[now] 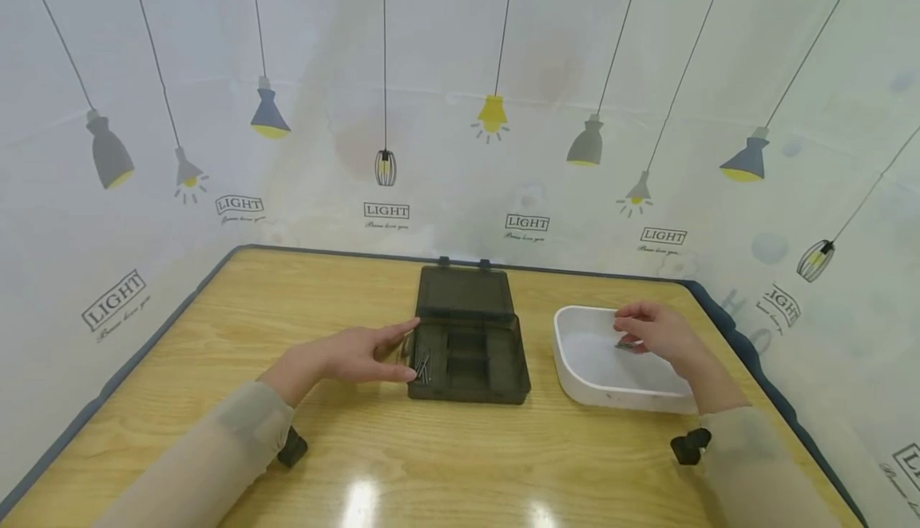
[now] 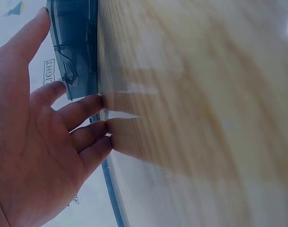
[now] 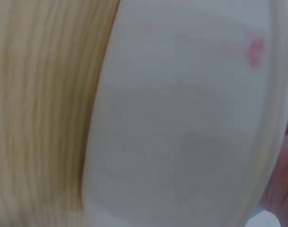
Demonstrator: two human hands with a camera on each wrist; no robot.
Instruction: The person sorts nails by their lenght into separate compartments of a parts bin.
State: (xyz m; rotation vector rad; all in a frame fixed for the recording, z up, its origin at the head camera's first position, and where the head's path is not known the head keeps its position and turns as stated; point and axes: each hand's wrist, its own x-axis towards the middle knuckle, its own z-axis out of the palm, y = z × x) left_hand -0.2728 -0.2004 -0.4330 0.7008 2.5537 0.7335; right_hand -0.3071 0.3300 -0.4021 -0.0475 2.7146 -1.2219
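A dark translucent compartment box [image 1: 470, 393] stands on the table with its lid [image 1: 465, 290] folded back. Several thin metal pieces, like nails or screws [image 1: 423, 370], lie in its left compartment. My left hand [image 1: 359, 354] spreads along the box's left side, thumb at the front corner and fingertips by the rear; the left wrist view shows its palm and extended fingers. Over a white tray [image 1: 575, 380], my right hand [image 1: 657, 332] pinches a small metallic piece [image 1: 627, 344], too small to identify. In the right wrist view the tray wall [image 3: 177, 118] hides most of that hand.
The wooden table [image 1: 345, 448] extends in front of the box and tray. A dark edge borders it, and a white sheet printed with lamps [image 1: 460, 49] hangs behind and at the sides. Black devices [image 1: 293, 448] are at both wrists.
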